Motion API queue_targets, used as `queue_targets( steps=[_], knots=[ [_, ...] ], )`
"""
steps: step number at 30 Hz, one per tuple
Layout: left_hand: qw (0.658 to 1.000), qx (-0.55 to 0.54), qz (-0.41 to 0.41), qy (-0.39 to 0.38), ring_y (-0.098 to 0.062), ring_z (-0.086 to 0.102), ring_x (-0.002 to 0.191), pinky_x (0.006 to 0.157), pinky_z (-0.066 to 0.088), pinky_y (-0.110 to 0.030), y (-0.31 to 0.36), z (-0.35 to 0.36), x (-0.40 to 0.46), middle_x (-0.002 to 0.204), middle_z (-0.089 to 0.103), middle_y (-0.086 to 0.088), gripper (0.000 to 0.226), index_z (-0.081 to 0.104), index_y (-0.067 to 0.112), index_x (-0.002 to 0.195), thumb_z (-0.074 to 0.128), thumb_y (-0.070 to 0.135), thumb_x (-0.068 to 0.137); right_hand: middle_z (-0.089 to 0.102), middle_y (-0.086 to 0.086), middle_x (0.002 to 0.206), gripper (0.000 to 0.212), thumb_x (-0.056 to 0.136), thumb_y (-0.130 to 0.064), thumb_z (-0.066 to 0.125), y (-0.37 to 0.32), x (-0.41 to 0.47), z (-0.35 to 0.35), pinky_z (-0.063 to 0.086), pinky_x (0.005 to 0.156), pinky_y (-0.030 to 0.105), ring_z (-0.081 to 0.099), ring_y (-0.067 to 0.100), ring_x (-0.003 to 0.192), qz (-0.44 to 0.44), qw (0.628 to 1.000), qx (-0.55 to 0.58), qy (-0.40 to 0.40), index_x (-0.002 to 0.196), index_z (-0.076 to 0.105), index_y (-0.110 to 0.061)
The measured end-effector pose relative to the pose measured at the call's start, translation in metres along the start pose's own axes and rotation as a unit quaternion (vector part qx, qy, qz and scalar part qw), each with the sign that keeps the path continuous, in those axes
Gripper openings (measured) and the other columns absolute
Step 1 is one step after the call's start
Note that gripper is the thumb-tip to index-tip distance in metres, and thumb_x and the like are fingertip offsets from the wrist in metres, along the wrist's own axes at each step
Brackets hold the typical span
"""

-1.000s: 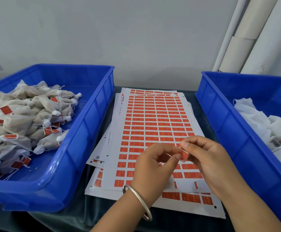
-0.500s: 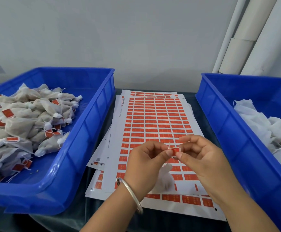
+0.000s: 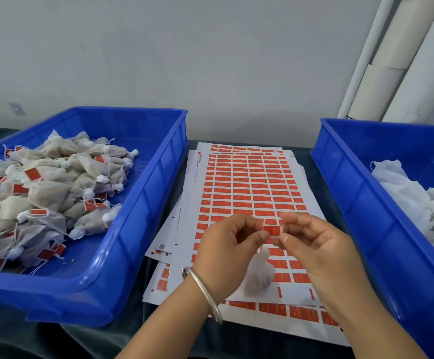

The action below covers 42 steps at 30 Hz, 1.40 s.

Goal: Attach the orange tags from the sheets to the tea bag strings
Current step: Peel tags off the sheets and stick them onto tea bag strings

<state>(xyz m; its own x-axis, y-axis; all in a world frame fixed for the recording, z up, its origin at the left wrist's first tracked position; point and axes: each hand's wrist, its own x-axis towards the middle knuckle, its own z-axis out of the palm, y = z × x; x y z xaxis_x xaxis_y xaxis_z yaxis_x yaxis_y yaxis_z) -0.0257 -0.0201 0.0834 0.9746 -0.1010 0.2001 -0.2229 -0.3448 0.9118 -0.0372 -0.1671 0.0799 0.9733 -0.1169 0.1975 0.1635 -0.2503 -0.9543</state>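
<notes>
Holding one orange tag (image 3: 272, 228) between them, our two hands met above the lower part of the sheets.

Item: left hand (image 3: 227, 251). Fingers curled, thumb and forefinger pinching the tag's left edge. A metal bangle (image 3: 205, 294) sat on that wrist.

Item: right hand (image 3: 319, 248). Fingers curled, thumb and forefinger pinching the tag's right edge.

Item: tea bag (image 3: 258, 274). One pale, gauzy bag hung below the tag, between our wrists and over the sheets. Its string was too fine for us to trace to the tag.

Item: sheets (image 3: 247, 187). Several white sheets printed with rows of orange tags, stacked unevenly on the dark tabletop (image 3: 55, 340) between the two bins. The top sheet showed blank gaps in its lower rows, near our hands.

Item: left bin (image 3: 143, 203). Blue plastic, holding a heap of tagged bags (image 3: 55, 193), brownish pouches with orange tags and white knotted ends, piled toward its left and far side.

Item: right bin (image 3: 366, 203). Blue plastic, holding white bags (image 3: 417, 200) with no orange showing on them.

Item: wall (image 3: 185, 60). Plain grey, behind the tabletop, with pale pipes (image 3: 392, 60) leaning at the right corner.
</notes>
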Motion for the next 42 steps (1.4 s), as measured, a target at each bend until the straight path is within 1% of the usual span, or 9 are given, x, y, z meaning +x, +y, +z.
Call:
queue_targets(
  steps=[10,13,20,25,28,31,35,39,42],
  knots=[
    [0.986,-0.025,0.092,0.136,-0.007,0.068,0.063,0.059,0.054,-0.017,0.042,-0.090,0.004,0.075,0.070,0.006,0.019,0.056,0.021,0.081,0.052,0.007,0.092,0.069,-0.027,0.074,0.022,0.086,-0.020,0.061,-0.003,0.000,0.014,0.053,0.069,0.018,0.067,-0.004,0.072,0.027,0.999,0.003,-0.019,0.089,0.060,-0.042],
    [0.971,0.016,0.118,0.209,-0.009,0.069,0.069,0.063,0.056,-0.021,0.043,-0.126,0.004,0.076,0.071,0.005,0.024,0.055,0.026,0.079,0.052,0.006,0.092,0.070,-0.024,0.074,0.019,0.087,-0.020,0.058,0.000,-0.002,0.022,0.050,0.058,0.011,0.067,-0.004,0.072,0.037,0.999,0.016,-0.027,0.089,0.063,-0.038],
    [0.932,0.228,-0.001,0.281,-0.022,0.064,0.075,0.068,0.052,-0.038,0.010,-0.188,0.009,0.075,0.067,0.002,0.016,0.055,0.023,0.078,0.055,0.015,0.092,0.071,-0.019,0.071,0.024,0.090,-0.013,0.056,0.004,-0.004,0.038,0.047,0.049,0.005,0.068,0.001,0.069,0.042,0.997,0.027,-0.063,0.088,0.063,-0.035],
    [0.889,0.366,-0.116,0.249,-0.007,0.047,0.063,0.054,0.031,-0.026,-0.015,-0.196,0.013,0.068,0.054,0.008,0.008,0.060,0.020,0.081,0.057,0.019,0.089,0.071,-0.018,0.073,0.024,0.091,-0.011,0.055,0.011,-0.007,0.042,0.048,0.052,0.006,0.068,0.002,0.070,0.047,0.996,0.012,-0.079,0.091,0.063,-0.034],
    [0.884,0.369,-0.157,0.241,-0.007,0.044,0.062,0.051,0.028,-0.024,-0.023,-0.198,0.013,0.068,0.055,0.004,0.016,0.055,0.020,0.070,0.058,0.017,0.086,0.071,-0.018,0.073,0.025,0.091,-0.011,0.055,0.015,-0.007,0.042,0.047,0.051,0.006,0.068,0.001,0.070,0.060,0.994,0.006,-0.090,0.090,0.063,-0.035],
    [0.886,0.392,-0.180,0.171,-0.010,0.047,0.067,0.056,0.032,-0.023,-0.024,-0.193,0.014,0.079,0.057,0.005,0.008,0.060,0.017,0.083,0.060,0.023,0.088,0.071,-0.019,0.073,0.024,0.092,-0.011,0.056,0.016,-0.006,0.043,0.046,0.051,0.006,0.068,0.001,0.071,0.087,0.991,0.000,-0.099,0.089,0.064,-0.034],
    [0.915,0.331,-0.122,0.197,-0.005,0.048,0.075,0.067,0.034,-0.019,-0.011,-0.177,0.011,0.088,0.055,0.011,0.019,0.059,0.023,0.106,0.061,0.027,0.088,0.070,-0.021,0.071,0.021,0.091,-0.015,0.057,0.013,-0.005,0.044,0.045,0.050,0.006,0.067,-0.002,0.070,0.108,0.989,-0.008,-0.096,0.085,0.063,-0.034],
    [0.967,0.208,-0.035,0.146,0.009,0.055,0.053,0.041,0.037,-0.007,0.021,-0.147,0.001,0.081,0.061,0.019,0.010,0.055,0.036,0.086,0.060,0.027,0.087,0.066,-0.022,0.090,0.017,0.091,-0.026,0.057,-0.006,-0.006,0.034,0.046,0.065,0.010,0.064,0.002,0.082,0.101,0.990,-0.035,-0.090,0.083,0.062,-0.040],
    [0.982,0.183,0.006,0.050,0.010,0.059,0.065,0.048,0.042,-0.004,0.037,-0.109,0.002,0.082,0.062,0.021,0.014,0.053,0.044,0.083,0.059,0.032,0.086,0.064,-0.029,0.088,0.013,0.089,-0.033,0.057,-0.029,-0.008,0.007,0.045,0.064,0.012,0.063,0.001,0.084,0.075,0.993,-0.050,-0.074,0.085,0.064,-0.042]
  ],
)
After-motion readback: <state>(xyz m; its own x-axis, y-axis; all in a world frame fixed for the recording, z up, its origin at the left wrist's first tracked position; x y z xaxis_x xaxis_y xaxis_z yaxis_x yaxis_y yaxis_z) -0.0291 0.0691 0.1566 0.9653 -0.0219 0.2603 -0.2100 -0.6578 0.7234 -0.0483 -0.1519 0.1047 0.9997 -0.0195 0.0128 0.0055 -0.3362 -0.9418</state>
